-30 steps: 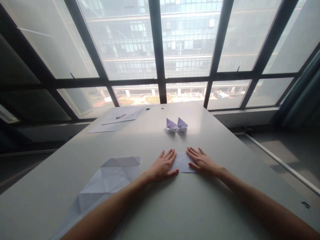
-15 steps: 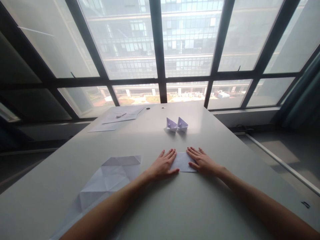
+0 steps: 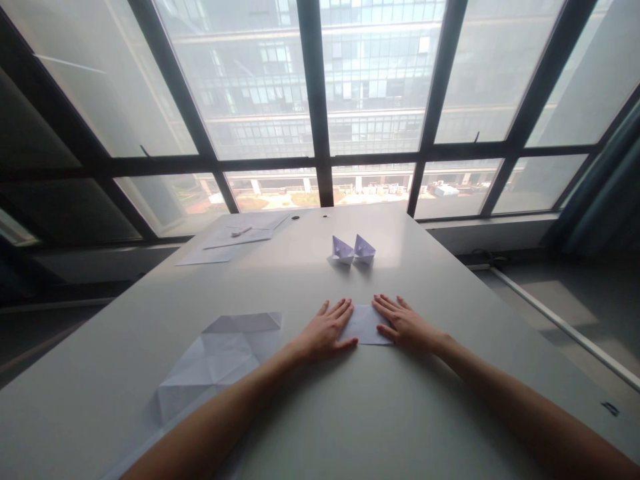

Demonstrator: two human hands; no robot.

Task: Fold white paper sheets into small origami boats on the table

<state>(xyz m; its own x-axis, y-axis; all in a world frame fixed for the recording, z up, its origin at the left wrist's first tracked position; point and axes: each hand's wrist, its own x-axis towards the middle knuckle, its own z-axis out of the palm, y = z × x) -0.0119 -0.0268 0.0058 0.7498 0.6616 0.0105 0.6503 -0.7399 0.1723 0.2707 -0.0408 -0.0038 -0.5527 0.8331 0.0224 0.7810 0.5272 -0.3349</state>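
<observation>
A small folded sheet of white paper [image 3: 367,325] lies flat on the white table [image 3: 400,407]. My left hand [image 3: 330,327] rests on its left edge, palm down with the fingers stretched out. On the right edge lies my right hand [image 3: 404,322], also flat, its thumb apart from the other fingers. Both hands partly cover the paper's sides. Just beyond them, two folded paper boats [image 3: 343,250] stand side by side. Left of my left forearm is a larger creased sheet of paper [image 3: 215,357], partly hidden by that arm.
At the table's far left lie several flat sheets of paper [image 3: 220,253] with a small white object [image 3: 242,232] on top. Large framed windows [image 3: 270,80] rise behind the table's far edge. A dark curtain [image 3: 600,193] hangs at the right.
</observation>
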